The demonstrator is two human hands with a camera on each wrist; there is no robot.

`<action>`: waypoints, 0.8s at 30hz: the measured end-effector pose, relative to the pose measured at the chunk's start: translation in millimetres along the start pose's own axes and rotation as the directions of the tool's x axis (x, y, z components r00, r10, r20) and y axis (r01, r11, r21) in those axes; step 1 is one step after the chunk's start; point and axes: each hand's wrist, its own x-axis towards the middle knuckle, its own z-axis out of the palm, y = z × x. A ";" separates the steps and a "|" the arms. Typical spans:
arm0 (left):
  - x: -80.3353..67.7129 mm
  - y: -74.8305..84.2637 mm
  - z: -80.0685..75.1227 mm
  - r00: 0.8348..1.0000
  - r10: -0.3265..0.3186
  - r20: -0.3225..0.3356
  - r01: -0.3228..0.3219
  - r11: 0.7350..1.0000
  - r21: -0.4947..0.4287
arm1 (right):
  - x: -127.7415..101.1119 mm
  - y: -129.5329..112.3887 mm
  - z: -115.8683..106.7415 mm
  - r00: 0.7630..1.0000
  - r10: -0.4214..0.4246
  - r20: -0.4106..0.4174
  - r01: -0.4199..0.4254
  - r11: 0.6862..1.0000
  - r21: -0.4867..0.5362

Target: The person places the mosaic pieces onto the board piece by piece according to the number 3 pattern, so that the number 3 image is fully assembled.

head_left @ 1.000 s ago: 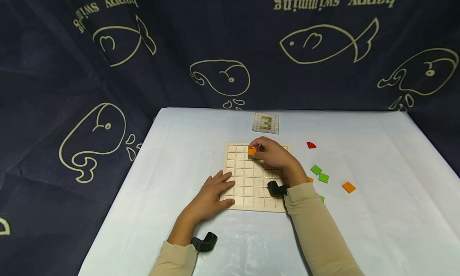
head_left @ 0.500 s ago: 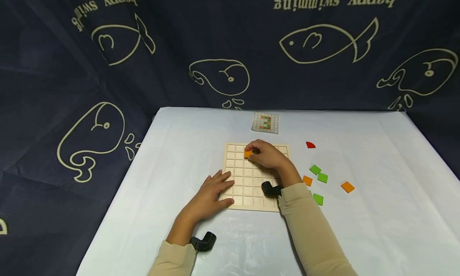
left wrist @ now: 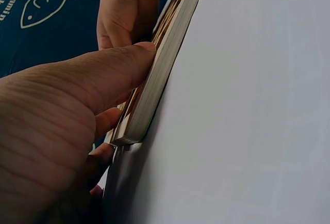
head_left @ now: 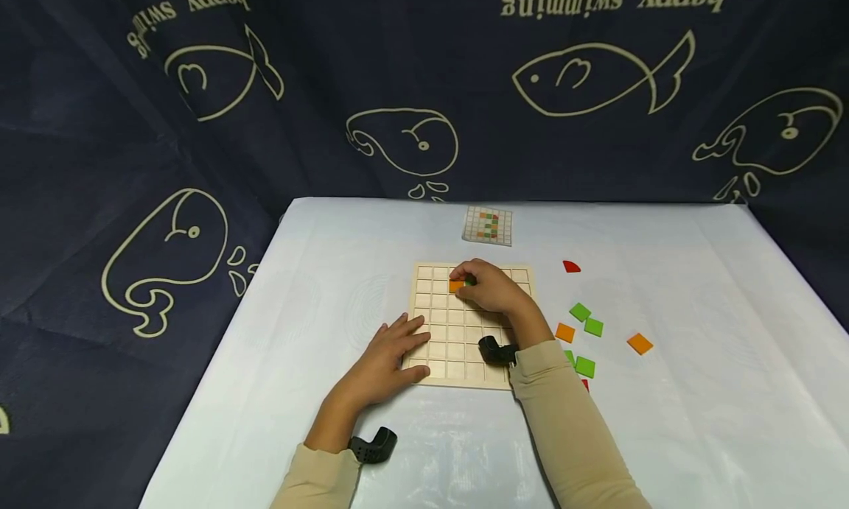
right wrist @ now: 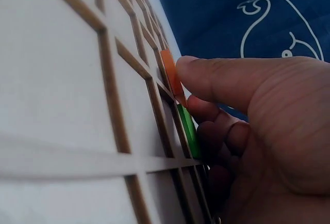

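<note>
Left grip [head_left: 390, 360], fingers spread, rests on left edge of board [head_left: 457, 351]. Loose tiles [head_left: 585, 367] on table [head_left: 703, 420], right of board. Right grip [head_left: 494, 288] pinches orange tile [right wrist: 171, 74] at far rows, beside green tile [right wrist: 189, 132]. Card [head_left: 487, 225] beyond board.

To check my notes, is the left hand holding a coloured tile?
No, the left hand rests with fingers spread on the left edge of the wooden grid board.

navy backdrop [head_left: 318, 60] | pale fish outlines [head_left: 600, 79] | whale outlines [head_left: 404, 142] | white table [head_left: 703, 413]

Dark printed cloth [head_left: 484, 67] backs the white table [head_left: 696, 413].
</note>
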 end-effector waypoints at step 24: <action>-0.7 -0.7 1.2 1.000 0.006 -0.012 -0.006 1.000 -0.012 | -2.9 -4.7 -1.3 0.999 0.030 -0.026 -0.030 1.000 -0.008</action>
